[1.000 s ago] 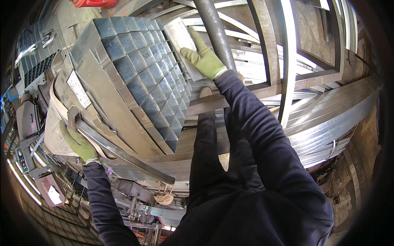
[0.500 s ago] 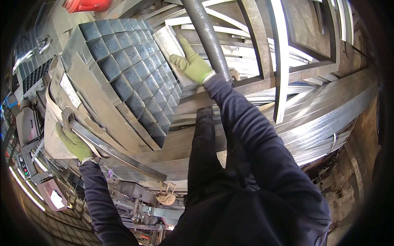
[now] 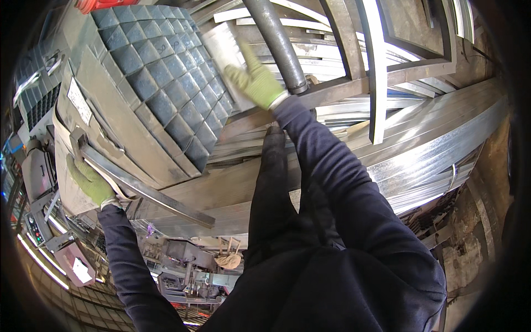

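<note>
My left hand [image 3: 92, 183], in a yellow-green knitted glove, lies with its fingers stretched out on a pale tan sheet [image 3: 66, 191]. A narrow metal bar [image 3: 146, 191] runs beside it. My right hand [image 3: 255, 80], gloved alike and slightly blurred, is at the edge of a flat, pale metal piece [image 3: 224, 47]. Its thumb and fingers are spread apart, touching or very near that piece. Between my hands sits a large bundle of square metal tubes [image 3: 166, 77], stacked with their ends facing up toward me. The palm side of both hands is hidden.
A thick dark round post [image 3: 276, 47] and upright steel frame bars [image 3: 378, 72] stand right of my right hand. Long shiny metal profiles [image 3: 437, 138] stretch to the right. A red container [image 3: 102, 4] is at the far left, and machinery [image 3: 191, 260] stands at the lower left.
The whole view has shifted, so the tubes and bars appear higher and a little farther left. Both hands keep nearly the same places against the things beside them.
</note>
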Tool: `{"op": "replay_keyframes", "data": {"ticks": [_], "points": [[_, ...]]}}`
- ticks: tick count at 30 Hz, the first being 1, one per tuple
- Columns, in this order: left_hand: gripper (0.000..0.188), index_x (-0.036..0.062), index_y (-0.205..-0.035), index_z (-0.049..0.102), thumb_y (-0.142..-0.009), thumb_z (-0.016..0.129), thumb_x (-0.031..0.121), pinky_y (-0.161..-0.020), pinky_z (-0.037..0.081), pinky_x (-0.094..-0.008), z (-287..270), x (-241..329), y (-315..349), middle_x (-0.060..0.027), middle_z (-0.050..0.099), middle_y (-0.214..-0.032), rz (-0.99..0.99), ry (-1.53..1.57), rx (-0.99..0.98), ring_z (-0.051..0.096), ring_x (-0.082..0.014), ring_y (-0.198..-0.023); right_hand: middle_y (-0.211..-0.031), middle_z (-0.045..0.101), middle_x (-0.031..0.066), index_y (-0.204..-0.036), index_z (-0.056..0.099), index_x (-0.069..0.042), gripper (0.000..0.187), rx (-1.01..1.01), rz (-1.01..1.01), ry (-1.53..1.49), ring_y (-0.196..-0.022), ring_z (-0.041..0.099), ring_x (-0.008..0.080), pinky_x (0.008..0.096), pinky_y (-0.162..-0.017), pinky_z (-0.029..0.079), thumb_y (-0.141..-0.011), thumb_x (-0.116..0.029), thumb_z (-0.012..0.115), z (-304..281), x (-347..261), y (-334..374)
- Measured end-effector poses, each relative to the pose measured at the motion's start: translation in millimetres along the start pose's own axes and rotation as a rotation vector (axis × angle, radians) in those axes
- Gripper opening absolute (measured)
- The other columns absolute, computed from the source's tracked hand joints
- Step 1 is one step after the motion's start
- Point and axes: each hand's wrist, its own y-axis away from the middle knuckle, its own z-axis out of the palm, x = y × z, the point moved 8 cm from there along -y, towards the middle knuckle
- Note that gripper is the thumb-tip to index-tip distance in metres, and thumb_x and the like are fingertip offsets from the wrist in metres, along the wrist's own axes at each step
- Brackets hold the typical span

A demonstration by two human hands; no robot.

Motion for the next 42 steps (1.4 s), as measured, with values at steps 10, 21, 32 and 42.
{"op": "replay_keyframes", "data": {"ticks": [10,21,32,42], "points": [[0.057,-0.0080,-0.150,0.048,-0.113,0.048,0.035,-0.121,0.035,-0.0428,3,6,-6,-0.0269,0.052,-0.153,-0.006,0.018,0.027,0.048,-0.0396,-0.144,-0.152,0.049,0.0359,-0.165,0.021,0.001,0.085,-0.043,0.067,0.170,-0.142,0.051,0.0442,0.0384,-0.117,0.041,-0.103,-0.038,0.064,2,-62,23],[0.060,-0.0069,-0.145,0.054,-0.109,0.050,0.041,-0.117,0.038,-0.0483,4,10,-6,-0.0297,0.056,-0.148,0.019,-0.021,0.103,0.050,-0.0459,-0.139,-0.155,0.046,0.0356,-0.167,0.019,-0.001,0.087,-0.017,-0.013,0.169,-0.146,0.049,0.0414,0.0385,-0.118,0.040,-0.104,-0.042,0.064,10,-133,46],[0.064,-0.0063,-0.147,0.052,-0.108,0.050,0.045,-0.119,0.037,-0.0483,4,13,-6,-0.0281,0.053,-0.151,0.004,-0.037,0.096,0.047,-0.0450,-0.142,-0.147,0.053,0.0381,-0.166,0.021,-0.003,0.087,0.006,0.031,0.270,-0.137,0.055,0.0480,0.0406,-0.112,0.046,-0.103,-0.043,0.065,5,-145,38],[0.062,-0.0065,-0.147,0.052,-0.108,0.050,0.043,-0.118,0.038,-0.0489,7,7,-4,-0.0291,0.053,-0.151,-0.001,-0.044,0.083,0.048,-0.0451,-0.141,-0.152,0.047,0.0379,-0.165,0.019,0.001,0.087,-0.002,-0.029,0.226,-0.142,0.050,0.0462,0.0409,-0.116,0.042,-0.104,-0.042,0.064,9,-136,32]]}}
